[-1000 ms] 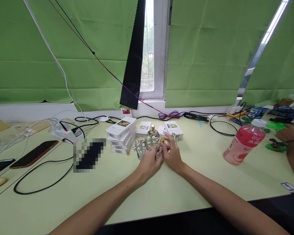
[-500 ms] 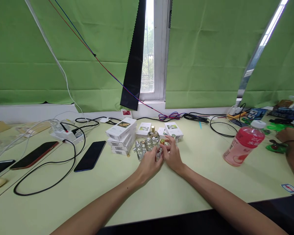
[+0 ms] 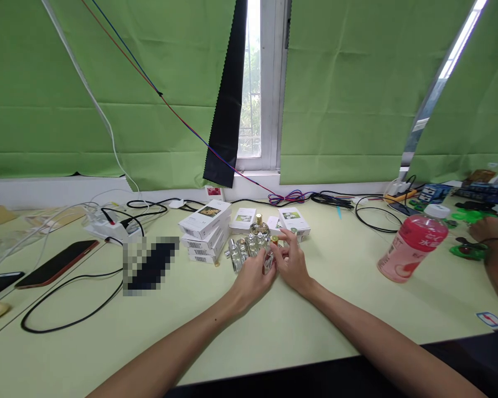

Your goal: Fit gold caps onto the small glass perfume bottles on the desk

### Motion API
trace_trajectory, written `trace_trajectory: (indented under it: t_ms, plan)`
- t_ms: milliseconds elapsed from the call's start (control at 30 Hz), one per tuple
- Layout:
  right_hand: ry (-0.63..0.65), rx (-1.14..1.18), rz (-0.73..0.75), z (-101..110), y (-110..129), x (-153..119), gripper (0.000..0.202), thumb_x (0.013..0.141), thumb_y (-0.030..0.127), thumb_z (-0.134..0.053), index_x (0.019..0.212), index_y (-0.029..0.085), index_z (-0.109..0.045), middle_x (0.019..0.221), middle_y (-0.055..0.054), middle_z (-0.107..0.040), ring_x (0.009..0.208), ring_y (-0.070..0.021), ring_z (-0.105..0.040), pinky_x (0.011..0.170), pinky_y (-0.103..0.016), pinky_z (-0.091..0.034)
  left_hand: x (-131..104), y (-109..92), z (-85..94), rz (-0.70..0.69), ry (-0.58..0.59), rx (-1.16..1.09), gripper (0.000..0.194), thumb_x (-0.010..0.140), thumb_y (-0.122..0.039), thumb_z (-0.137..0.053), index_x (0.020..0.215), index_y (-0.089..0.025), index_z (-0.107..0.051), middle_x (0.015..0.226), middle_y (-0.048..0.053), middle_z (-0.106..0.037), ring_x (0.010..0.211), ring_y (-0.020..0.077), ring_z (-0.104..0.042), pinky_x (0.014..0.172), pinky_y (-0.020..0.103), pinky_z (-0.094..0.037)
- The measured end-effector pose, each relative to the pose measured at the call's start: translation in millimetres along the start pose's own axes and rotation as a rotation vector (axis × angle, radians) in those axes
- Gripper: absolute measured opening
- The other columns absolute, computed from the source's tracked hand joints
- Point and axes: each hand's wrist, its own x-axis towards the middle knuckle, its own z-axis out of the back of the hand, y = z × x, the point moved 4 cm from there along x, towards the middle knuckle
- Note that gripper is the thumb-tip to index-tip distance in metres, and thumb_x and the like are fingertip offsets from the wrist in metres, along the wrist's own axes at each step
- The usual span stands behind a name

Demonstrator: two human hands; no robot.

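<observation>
Green cloth [image 3: 357, 94] covers the far wall on both sides of a narrow strip of bright window [image 3: 250, 83], and a pale green table [image 3: 274, 331] stretches before me. At the left edge a dark phone [image 3: 0, 282] is cut off, with a reddish-edged phone [image 3: 58, 264] next to it and a white power strip [image 3: 114, 228] beyond. Right of those, a blocky blurred patch [image 3: 151, 265] masks something dark. Then comes a stack of white boxes [image 3: 205, 218], and just right of it stand small glass bottles [image 3: 236, 254] in a tight row, mid-table. My left hand [image 3: 255, 273] curls at the near right end of that row, hiding the lower parts, so I cannot tell whether its fingers are closed on one. My right hand [image 3: 292, 265] has thumb and fingers bent beside a gold-capped bottle [image 3: 275, 240]; whether they pinch it I cannot tell. Further right, a pink drink bottle [image 3: 415, 243] tilts in view, and at the far right edge another person's hand [image 3: 493, 228] is partly cut off, near green things too jumbled to make out
</observation>
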Motion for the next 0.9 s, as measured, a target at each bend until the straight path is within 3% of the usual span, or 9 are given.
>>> trace_trajectory:
  t_ms: [267,900]
  plan:
    - [0.047,-0.080,0.070,-0.4,1.0,-0.5,0.037,0.100,0.026,-0.043,0.137,0.026,-0.045,0.116,-0.010,-0.066,0.063,-0.0141,-0.064,0.061,-0.031,-0.055,0.6,2.7,-1.1,0.002,-0.005,0.004,0.021,0.091,-0.040,-0.047,0.081,-0.022,-0.044,0.057,-0.005,-0.051,0.046,0.0120,-0.042,0.050,0.025,-0.026]
    - [-0.013,-0.028,-0.003,0.8,-0.8,1.4,0.034,0.094,0.032,-0.057,0.125,0.023,-0.045,0.101,-0.004,-0.060,0.045,-0.0072,-0.055,0.047,-0.025,-0.051,-0.3,1.2,-1.4,0.003,0.004,0.021,0.017,0.092,-0.036,-0.046,0.093,-0.020,-0.052,0.060,-0.003,-0.054,0.048,0.0131,-0.045,0.049,0.025,-0.026]
